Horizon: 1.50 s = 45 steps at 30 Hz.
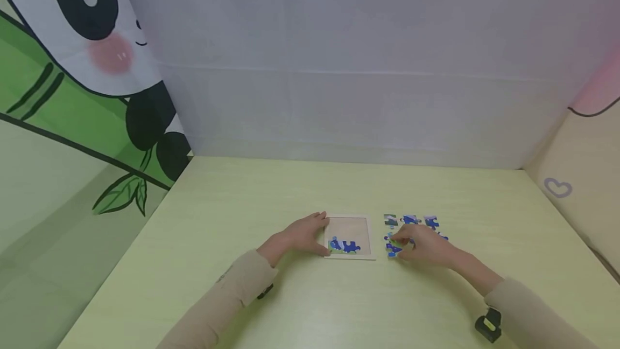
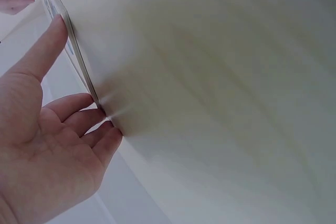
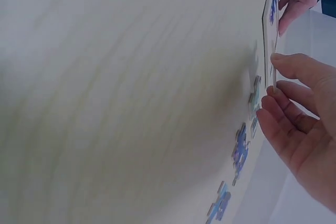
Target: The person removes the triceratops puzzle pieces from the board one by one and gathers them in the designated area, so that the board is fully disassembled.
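Observation:
A square, light wooden puzzle tray lies on the table, with joined blue and green puzzle pieces along its lower left. My left hand rests against the tray's left side, thumb near the front corner and fingers spread toward the back. In the left wrist view those fingertips touch the tray's rim. Right of the tray, my right hand pinches a small puzzle piece between thumb and finger, just above the loose pieces. The held piece is seen mostly edge-on, so its picture is hard to make out.
Several loose puzzle pieces lie in rough rows right of the tray, partly hidden by my right hand. The pale wooden table runs back to a white cloth wall. A panda-printed cloth hangs at the left.

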{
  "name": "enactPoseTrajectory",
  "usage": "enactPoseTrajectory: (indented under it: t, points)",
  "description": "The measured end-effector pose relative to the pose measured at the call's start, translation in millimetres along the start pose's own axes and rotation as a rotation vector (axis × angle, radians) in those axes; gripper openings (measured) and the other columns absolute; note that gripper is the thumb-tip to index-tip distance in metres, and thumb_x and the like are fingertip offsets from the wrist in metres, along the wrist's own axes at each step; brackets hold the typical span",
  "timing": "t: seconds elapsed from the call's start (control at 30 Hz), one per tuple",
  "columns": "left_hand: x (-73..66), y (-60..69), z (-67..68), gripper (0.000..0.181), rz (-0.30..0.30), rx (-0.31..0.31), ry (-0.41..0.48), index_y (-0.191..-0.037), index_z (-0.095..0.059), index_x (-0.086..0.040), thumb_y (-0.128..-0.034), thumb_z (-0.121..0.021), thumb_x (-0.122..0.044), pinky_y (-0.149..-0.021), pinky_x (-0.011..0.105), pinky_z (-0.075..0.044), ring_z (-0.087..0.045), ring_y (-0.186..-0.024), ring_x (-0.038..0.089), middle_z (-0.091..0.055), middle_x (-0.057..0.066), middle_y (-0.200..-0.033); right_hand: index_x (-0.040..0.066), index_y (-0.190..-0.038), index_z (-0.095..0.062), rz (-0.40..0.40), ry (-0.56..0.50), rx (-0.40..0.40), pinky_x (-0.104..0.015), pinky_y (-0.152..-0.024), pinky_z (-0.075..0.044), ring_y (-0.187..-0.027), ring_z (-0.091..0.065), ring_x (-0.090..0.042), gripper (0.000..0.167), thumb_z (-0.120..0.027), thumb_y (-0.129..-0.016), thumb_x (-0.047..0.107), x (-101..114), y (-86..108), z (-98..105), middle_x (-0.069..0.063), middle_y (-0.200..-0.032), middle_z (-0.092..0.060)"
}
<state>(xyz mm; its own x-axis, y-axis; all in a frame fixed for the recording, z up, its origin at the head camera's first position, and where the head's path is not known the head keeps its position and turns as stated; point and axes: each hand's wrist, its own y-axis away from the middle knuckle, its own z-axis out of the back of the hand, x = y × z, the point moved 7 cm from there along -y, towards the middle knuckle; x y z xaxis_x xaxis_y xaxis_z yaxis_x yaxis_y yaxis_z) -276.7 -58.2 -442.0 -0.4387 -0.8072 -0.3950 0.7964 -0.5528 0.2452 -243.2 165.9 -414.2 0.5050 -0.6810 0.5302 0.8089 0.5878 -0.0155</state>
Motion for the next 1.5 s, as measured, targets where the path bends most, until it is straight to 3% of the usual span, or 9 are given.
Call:
enactPoseTrajectory:
  t: [0.23,0.57,1.17,1.5]
  points:
    - [0.8,1.2,-0.3,0.082,0.005,-0.001,0.021,-0.139,-0.036,-0.004,-0.0742,-0.072,-0.04,-0.109,0.042,-0.022,-0.019,-0.136,0.029,-0.024,0.011,-0.148,-0.003,-0.107,-0.064,-0.022,-0.048,0.017,-0.019,-0.058,-0.046,-0.071,-0.049,-0.009,0.037,-0.072,-0.073,0.011,-5.5,9.8,-9.2,0.004,-0.084,-0.059]
    - [1.4,0.8,-0.5,0.083,0.006,-0.004,0.029,-0.139,-0.035,-0.005,-0.0741,-0.072,-0.04,-0.11,0.042,-0.021,-0.019,-0.136,0.028,-0.024,0.01,-0.148,-0.001,-0.102,-0.067,0.006,0.024,-0.011,-0.018,-0.061,-0.044,-0.074,-0.049,-0.005,0.036,-0.075,-0.071,0.015,-9.9,11.9,-11.2,0.001,-0.092,-0.064]
    - [2.3,0.5,-1.2,0.085,0.01,0.007,0.043,-0.14,-0.033,-0.005,-0.073,-0.074,-0.039,-0.11,0.042,-0.02,-0.017,-0.137,0.028,-0.022,0.01,-0.149,0.001,-0.102,-0.068,0.019,-0.001,-0.024,-0.019,-0.06,-0.043,-0.076,-0.049,-0.006,0.036,-0.076,-0.07,0.017,-11.9,13.0,-10.3,0.004,-0.091,-0.063]
    - [4.7,0.3,-3.1,0.083,0.022,0.006,0.041,-0.141,-0.032,-0.008,-0.0754,-0.071,-0.041,-0.11,0.04,-0.02,-0.016,-0.137,0.026,-0.021,0.007,-0.149,0.005,-0.104,-0.067,-0.052,0.001,-0.017,-0.022,-0.066,-0.048,-0.081,-0.054,-0.011,0.034,-0.075,-0.072,0.015,-5.9,4.6,-7.2,0.006,-0.09,-0.061]
